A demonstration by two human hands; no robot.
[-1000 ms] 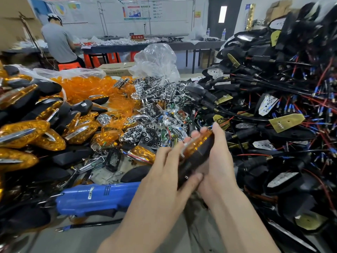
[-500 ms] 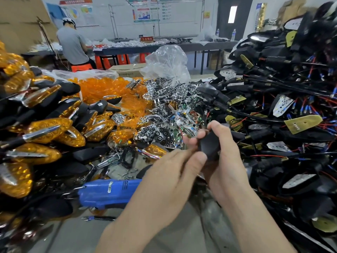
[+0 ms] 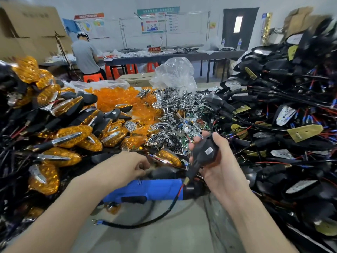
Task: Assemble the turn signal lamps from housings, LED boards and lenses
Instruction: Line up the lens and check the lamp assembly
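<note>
Right hand point(image 3: 219, 167) wraps its fingers round the black lamp housing point(image 3: 205, 149), just right of centre frame. It looks like light, rigid, slick plastic, so grip the body, not the trailing lead point(image 3: 164, 213). Left hand point(image 3: 127, 167), lower centre, has curled fingers; whether it holds anything, I can't tell.

Factory assembly workshop, lamp piles point(image 3: 69, 137), worktables point(image 3: 173, 56)

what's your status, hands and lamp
Right hand grips the black lamp, its cable hanging to the bench. Left hand down by the blue screwdriver, curled, grasp unclear. Housing pile crowds the right.
</note>
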